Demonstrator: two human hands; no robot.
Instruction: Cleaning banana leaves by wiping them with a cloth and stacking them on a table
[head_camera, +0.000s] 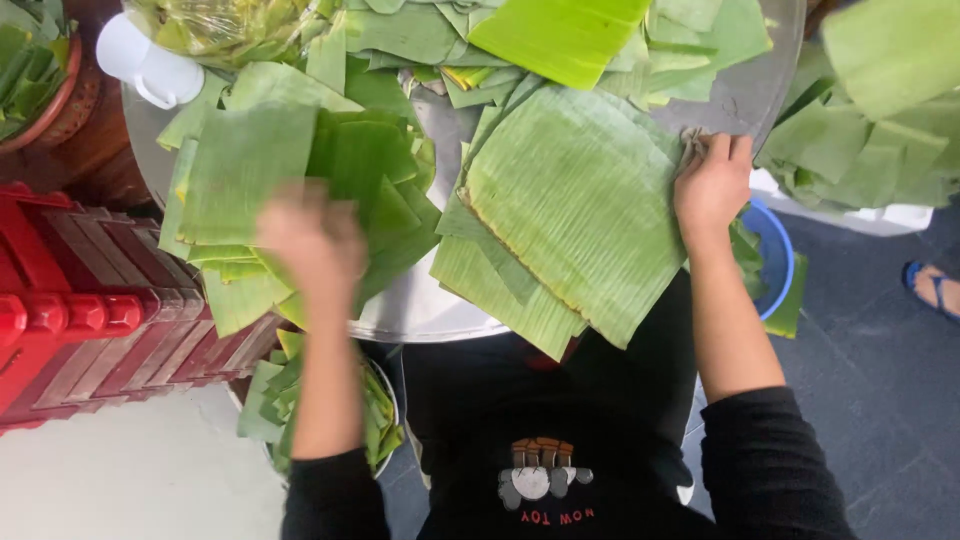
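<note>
Leaf (575, 210) overhanging tabletop (745, 95); right hand (712, 182) pinching far corner, left hand (312, 240) blurred, grip untellable. Risk: tearing along ribs if tugged.

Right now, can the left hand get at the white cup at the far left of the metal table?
Probably yes: the left hand hovers over cut leaves, and nothing tall stands between it and the white cup.

Single view: head-worn camera, looking steeply down from above the wearer's chest, at close range. The frame takes in a round metal table (760, 90) spread with banana leaves (580, 200), both forearms, and the floor (880, 350) beneath.
</note>
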